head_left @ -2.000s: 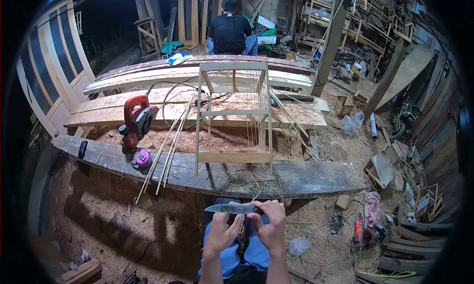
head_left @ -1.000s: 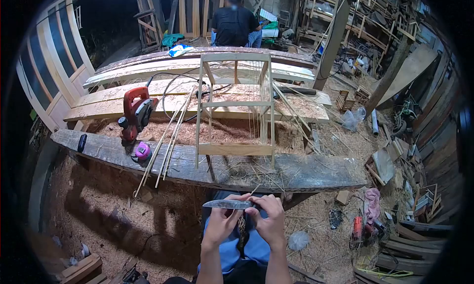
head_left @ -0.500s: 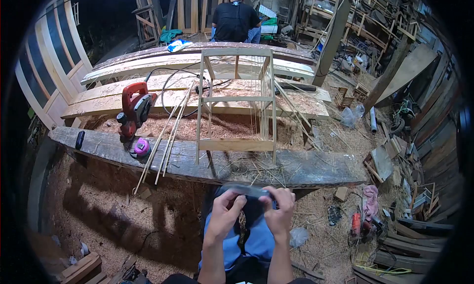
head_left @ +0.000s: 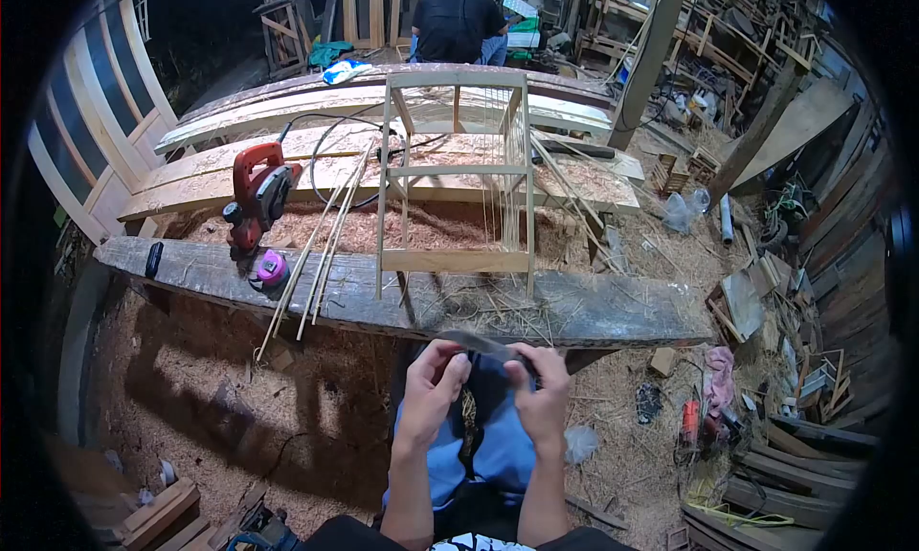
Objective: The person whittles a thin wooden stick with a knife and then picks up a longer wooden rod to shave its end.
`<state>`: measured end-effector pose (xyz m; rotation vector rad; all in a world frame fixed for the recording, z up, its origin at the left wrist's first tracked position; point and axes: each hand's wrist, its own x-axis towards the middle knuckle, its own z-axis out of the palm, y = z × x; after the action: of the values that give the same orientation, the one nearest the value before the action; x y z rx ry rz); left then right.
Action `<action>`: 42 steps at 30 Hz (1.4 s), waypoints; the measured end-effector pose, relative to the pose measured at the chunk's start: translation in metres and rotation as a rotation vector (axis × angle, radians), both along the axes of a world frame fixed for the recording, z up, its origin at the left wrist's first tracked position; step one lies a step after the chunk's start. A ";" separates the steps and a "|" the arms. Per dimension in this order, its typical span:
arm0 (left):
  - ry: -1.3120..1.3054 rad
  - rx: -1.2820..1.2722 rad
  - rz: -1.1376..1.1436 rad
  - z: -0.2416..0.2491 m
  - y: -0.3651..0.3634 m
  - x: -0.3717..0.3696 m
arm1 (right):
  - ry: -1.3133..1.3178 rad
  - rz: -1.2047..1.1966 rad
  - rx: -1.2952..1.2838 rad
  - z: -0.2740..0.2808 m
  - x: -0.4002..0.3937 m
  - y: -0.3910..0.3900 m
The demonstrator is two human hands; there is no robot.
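Observation:
A knife with a flat, dull grey blade (head_left: 479,343) is held between my two hands, just in front of the bench edge and above my lap. My left hand (head_left: 431,383) is closed at the blade's left end, thumb and fingers pinched together. My right hand (head_left: 544,393) is wrapped round the other end, where the handle is mostly hidden. Beyond them, a light wooden frame (head_left: 456,262) stands upright on the bench plank (head_left: 613,312), with thin strips standing upright along its right side.
A red power planer (head_left: 257,192), a pink tape measure (head_left: 272,268) and thin strips (head_left: 330,235) lie to the left on the bench. Shaving-covered boards (head_left: 211,173) extend behind. A person (head_left: 458,24) sits at the back, facing away. Wood scraps (head_left: 747,312) pile up at right.
The view has tipped slightly, so the bench and frame sit higher in the picture. The blade now slants down to the right; both hands keep hold of it.

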<state>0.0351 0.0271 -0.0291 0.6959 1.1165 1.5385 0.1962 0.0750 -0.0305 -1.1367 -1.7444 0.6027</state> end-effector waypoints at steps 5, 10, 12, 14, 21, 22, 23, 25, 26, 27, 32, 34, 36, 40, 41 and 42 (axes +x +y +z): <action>0.014 -0.027 0.020 -0.006 0.002 0.010 | -0.020 0.099 0.048 0.000 -0.017 -0.005; 0.064 0.085 -0.041 -0.007 0.002 0.012 | -0.066 0.096 0.058 -0.004 -0.015 -0.003; 0.105 0.072 -0.046 -0.010 0.002 0.009 | -0.069 0.077 0.067 -0.003 -0.013 -0.002; 0.145 0.056 -0.051 -0.015 0.002 0.009 | -0.073 0.057 0.075 -0.005 -0.010 0.000; 0.125 0.012 -0.056 -0.007 0.002 0.006 | -0.060 -0.043 0.046 -0.013 0.003 0.007; 0.125 -0.006 -0.061 -0.002 -0.001 0.002 | -0.025 -0.133 0.058 -0.017 0.008 0.010; 0.125 -0.009 -0.059 0.000 -0.004 -0.003 | -0.017 -0.233 0.015 -0.021 0.016 0.013; 0.081 0.006 -0.067 0.004 -0.007 -0.011 | -0.030 -0.337 -0.013 -0.026 0.035 0.020; 0.107 0.006 -0.019 0.009 -0.007 -0.010 | -0.032 -0.335 -0.011 -0.027 0.040 0.021; 0.102 0.005 -0.019 0.009 -0.006 -0.011 | 0.019 -0.338 -0.057 -0.027 0.043 0.020; 0.060 -0.041 0.005 0.003 0.000 -0.006 | -0.001 -0.173 0.000 -0.015 0.027 0.012; 0.044 -0.033 0.006 0.002 0.001 -0.002 | -0.017 -0.060 0.012 -0.010 0.014 0.008; 0.044 -0.011 -0.013 -0.002 0.003 0.000 | -0.040 0.043 -0.003 -0.003 0.003 0.004; 0.072 0.038 -0.093 -0.011 0.001 0.001 | -0.037 0.117 0.057 -0.006 -0.015 0.000; 0.071 0.034 -0.093 -0.009 0.001 0.001 | -0.039 0.117 0.054 -0.006 -0.015 0.000; 0.091 0.045 -0.081 -0.007 0.000 0.002 | -0.036 0.127 0.061 -0.008 -0.015 0.000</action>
<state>0.0367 0.0275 -0.0366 0.8389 1.1102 1.4788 0.1808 0.0753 -0.0388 -1.0060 -1.8634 0.6051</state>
